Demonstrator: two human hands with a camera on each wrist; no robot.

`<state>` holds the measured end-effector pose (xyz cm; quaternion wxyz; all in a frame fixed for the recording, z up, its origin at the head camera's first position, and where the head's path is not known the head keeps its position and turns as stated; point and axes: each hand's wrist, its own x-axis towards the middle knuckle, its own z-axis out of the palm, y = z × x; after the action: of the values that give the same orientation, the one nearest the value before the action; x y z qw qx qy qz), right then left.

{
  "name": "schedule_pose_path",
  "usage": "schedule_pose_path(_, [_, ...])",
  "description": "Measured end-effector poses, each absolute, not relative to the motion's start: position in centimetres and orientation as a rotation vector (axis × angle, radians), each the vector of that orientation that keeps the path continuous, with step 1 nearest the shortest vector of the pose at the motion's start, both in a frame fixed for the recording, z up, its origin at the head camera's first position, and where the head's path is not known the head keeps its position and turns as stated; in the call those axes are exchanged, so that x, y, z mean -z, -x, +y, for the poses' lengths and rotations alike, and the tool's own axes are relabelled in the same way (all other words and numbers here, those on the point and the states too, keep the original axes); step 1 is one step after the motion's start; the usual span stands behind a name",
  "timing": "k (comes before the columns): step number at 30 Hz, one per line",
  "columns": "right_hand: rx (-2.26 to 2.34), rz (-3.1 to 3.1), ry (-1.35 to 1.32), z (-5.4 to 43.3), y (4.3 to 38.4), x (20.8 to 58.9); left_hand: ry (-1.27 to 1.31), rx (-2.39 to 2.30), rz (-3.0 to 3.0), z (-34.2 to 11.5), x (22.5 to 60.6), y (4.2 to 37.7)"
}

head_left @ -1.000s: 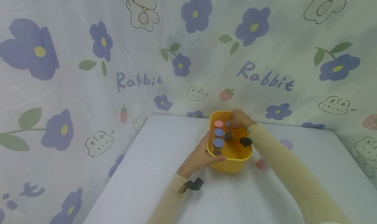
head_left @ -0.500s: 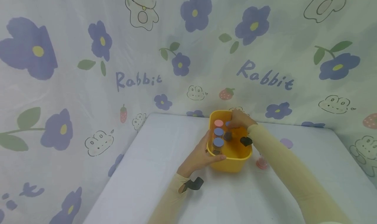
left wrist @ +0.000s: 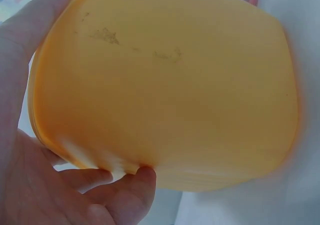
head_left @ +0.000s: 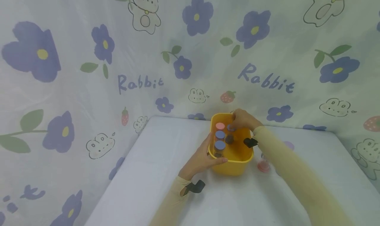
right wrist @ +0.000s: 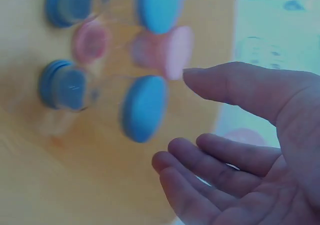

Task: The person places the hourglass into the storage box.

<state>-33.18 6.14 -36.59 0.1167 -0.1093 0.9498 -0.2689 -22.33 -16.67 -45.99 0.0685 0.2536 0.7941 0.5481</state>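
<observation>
My left hand (head_left: 199, 160) grips the front left rim of a yellow plastic bin (head_left: 230, 169), its thumb over the edge. The left wrist view shows fingertips pressed against the bin wall (left wrist: 165, 95). My right hand (head_left: 244, 119) hangs over the bin's back right corner. In the right wrist view its thumb and fingers are spread apart, holding nothing, close to a sand timer with blue caps (right wrist: 144, 109). Beside that timer are a pink-capped sand timer (right wrist: 177, 52) and another blue-capped one (right wrist: 159, 7). Two blue caps (head_left: 219, 145) and a pink cap (head_left: 220, 126) line the bin's left side.
A dark round top (head_left: 229, 139) shows inside the bin. On the white table (head_left: 154, 160), a pink sand timer (head_left: 263, 166) stands right of the bin, and a light purple disc (head_left: 289, 145) is partly behind the right sleeve. A patterned curtain (head_left: 178, 54) rises behind the table.
My right hand has shifted slightly right, and more of the blue cap beneath its fingers shows. The left hand keeps its hold on the bin.
</observation>
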Motion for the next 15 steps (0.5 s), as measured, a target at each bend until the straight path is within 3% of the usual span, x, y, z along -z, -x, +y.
schedule_pose_path(10, [0.992,2.871,0.535,9.6,29.7,34.0,-0.742,-1.655,2.396,-16.7,45.9,22.3])
schedule_pose_path(15, [1.084,2.885,0.43,12.5,26.1,33.4,-0.692,-1.649,2.397,-16.8,45.8,22.1])
